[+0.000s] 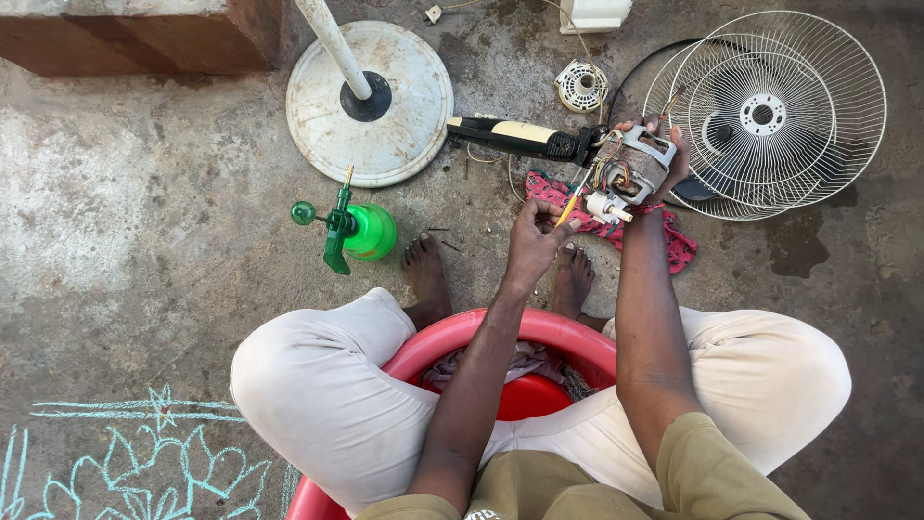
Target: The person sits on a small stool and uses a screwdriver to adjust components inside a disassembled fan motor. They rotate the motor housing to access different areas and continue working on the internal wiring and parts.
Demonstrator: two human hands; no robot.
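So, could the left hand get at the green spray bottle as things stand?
Probably yes, but not freely: the left hand is holding a yellow-handled screwdriver against the fan motor. The green spray bottle stands on bare floor to its left, with nothing lying between them.

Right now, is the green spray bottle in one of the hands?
No, the spray bottle stands on the floor, apart from both hands, which are on the fan motor.

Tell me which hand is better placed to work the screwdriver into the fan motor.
Left. The left hand already holds the yellow-handled screwdriver, tip at the grey fan motor, while the right hand grips the motor.
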